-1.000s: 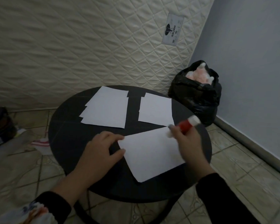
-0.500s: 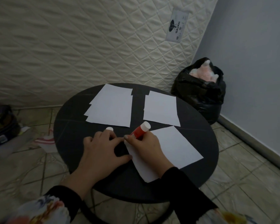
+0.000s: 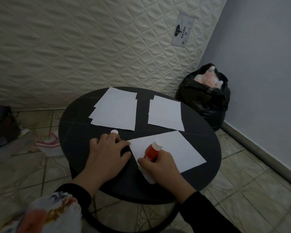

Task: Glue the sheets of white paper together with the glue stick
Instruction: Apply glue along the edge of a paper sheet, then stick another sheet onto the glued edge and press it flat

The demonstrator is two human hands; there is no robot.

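Note:
A single white sheet (image 3: 175, 148) lies tilted on the near part of the round black table (image 3: 200, 132). My right hand (image 3: 163, 167) grips a red glue stick (image 3: 151, 151) with a white end, its lower tip pressed to the sheet's near left edge. My left hand (image 3: 107, 150) rests flat on the table, fingertips touching the sheet's left corner. A small white cap (image 3: 114, 131) stands just beyond my left fingers. Farther back lie a fanned stack of white sheets (image 3: 116, 111) on the left and a smaller stack (image 3: 165, 113) on the right.
A quilted mattress (image 3: 91, 47) leans against the wall behind the table. A full black rubbish bag (image 3: 207, 101) stands on the tiled floor at the right, by a grey wall. Dark bags and cloth (image 3: 3, 128) lie on the floor at the left.
My right hand has carried the glue stick from the sheet's far right corner to its left corner, then down along the left edge. My left hand stayed at the sheet's left corner.

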